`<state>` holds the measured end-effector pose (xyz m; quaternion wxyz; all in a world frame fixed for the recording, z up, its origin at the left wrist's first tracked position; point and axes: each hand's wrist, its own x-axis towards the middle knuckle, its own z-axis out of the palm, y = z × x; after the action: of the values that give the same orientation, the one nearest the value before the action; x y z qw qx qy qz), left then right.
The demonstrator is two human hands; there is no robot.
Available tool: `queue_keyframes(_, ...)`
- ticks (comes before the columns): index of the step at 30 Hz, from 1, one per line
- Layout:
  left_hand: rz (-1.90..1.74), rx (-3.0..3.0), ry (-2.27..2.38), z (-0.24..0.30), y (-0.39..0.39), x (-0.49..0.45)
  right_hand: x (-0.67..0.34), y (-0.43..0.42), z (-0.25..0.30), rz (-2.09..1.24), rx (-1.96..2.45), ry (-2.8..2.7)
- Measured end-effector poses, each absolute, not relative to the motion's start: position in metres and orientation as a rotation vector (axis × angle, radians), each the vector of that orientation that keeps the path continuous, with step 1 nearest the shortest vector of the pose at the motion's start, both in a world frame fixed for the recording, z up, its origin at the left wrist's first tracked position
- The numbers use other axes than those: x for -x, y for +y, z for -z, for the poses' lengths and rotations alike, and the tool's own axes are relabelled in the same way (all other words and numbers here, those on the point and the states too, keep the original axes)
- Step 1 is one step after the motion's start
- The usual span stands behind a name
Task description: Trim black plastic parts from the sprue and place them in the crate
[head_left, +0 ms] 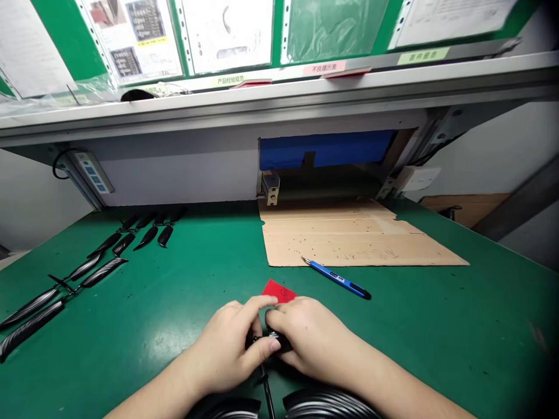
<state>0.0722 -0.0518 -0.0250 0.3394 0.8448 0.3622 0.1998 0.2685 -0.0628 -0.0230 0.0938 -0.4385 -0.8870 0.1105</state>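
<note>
Near the front of the table, my left hand [227, 343] and my right hand [312, 331] meet over a glossy black ribbed plastic part [282, 340]. My right fingers are closed round its dark end. The left thumb and fingers pinch it beside a thin black stem [268, 391] that runs down toward me. Two wide black ribbed pieces [334, 402] flank the stem at the bottom edge, partly cut off. Just beyond my fingertips lies a red card [278, 291], its lower part covered by my hands.
A blue pen-like tool [338, 278] with a pointed tip rests near a cardboard sheet [349, 241] dotted with dark specks. On the left of the green table [187, 273] lie several black ribbed parts [105, 272] joined by stems. A metal shelf [279, 105] crosses above.
</note>
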Motion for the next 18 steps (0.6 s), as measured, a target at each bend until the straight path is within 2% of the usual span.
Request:
queue_keyframes(3,-0.679,-2.0,1.059,0.025,-0.047,-0.074,-0.27,-0.057,0.025,-0.488,1.272,-2.398)
queue_keyframes(5,-0.653,-1.875,1.034,0.022,-0.043,-0.071,-0.268,-0.056,0.026,-0.497,1.303,-2.299)
queue_keyframes(10,-0.272,-2.151,0.757,0.015,-0.041,-0.059,-0.272,-0.06,0.022,-0.351,1.207,-2.599)
queue_keyframes(12,-0.164,-2.247,0.704,0.015,-0.044,-0.057,-0.277,-0.063,0.015,-0.396,1.159,-2.739)
queue_keyframes(18,-0.023,-2.174,0.52,0.01,-0.047,-0.054,-0.287,-0.068,0.004,-1.129,0.985,-2.774)
